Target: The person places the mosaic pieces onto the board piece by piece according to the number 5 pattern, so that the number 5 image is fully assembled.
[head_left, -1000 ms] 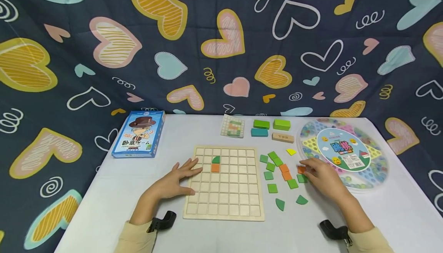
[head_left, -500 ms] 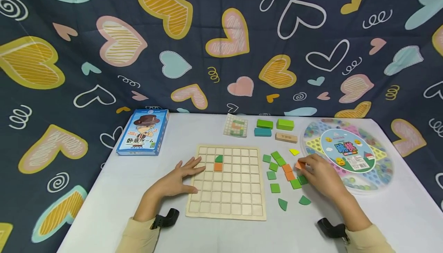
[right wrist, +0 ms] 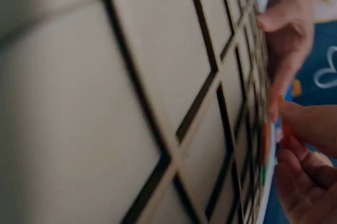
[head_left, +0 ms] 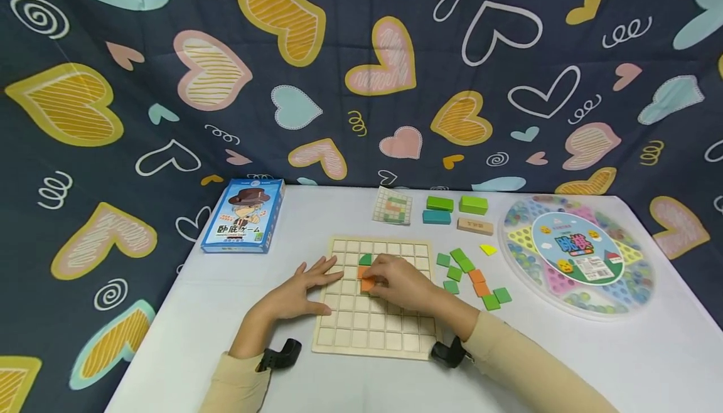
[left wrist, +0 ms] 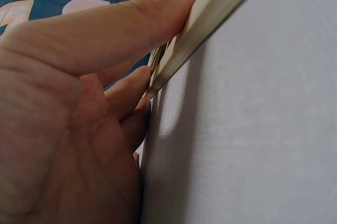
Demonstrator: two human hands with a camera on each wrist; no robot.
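On the left we are seeing a beige sleeve [head_left: 236,380] ending short of a bare left hand [head_left: 296,294], while on the right a matching sleeve [head_left: 525,363] is ending short of a bare right hand [head_left: 402,284]. We are noticing a black wrist camera [head_left: 287,354] on the left, looking rounded and bent, with a dark strap [head_left: 263,361], and a second black camera [head_left: 448,353] on the right, showing a stubby, curved shape.

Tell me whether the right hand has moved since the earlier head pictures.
Yes. Judged against the grid board, the right hand has moved left, from the loose tiles to over the board.
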